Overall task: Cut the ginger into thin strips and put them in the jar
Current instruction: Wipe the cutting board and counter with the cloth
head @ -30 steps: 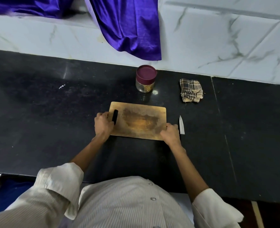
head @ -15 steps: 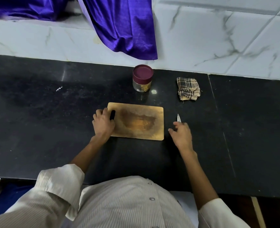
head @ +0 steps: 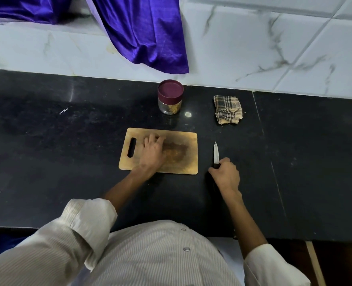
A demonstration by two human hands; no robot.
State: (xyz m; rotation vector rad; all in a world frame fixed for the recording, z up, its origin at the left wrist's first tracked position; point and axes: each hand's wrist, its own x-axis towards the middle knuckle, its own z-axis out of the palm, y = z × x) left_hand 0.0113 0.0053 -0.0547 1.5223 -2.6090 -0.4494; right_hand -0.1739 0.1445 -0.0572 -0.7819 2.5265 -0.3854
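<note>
My right hand (head: 225,174) grips the knife (head: 216,152), its tip pointing far, just right of the board (head: 188,141) where my flat left hand (head: 152,154) rests.

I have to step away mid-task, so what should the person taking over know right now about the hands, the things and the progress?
Left hand: rests on the cutting board, fingers bent; whether it holds anything cannot be told.
Right hand: grips the handle of the knife, which lies on the black counter right of the board, blade pointing away.
Jar: behind the board near the wall, maroon lid on, something yellowish inside.
No ginger is visible on the board, only a brown stain.
Done: cannot tell from this view.
Left: find the ginger, cut strips, open the jar, fill it.
</note>
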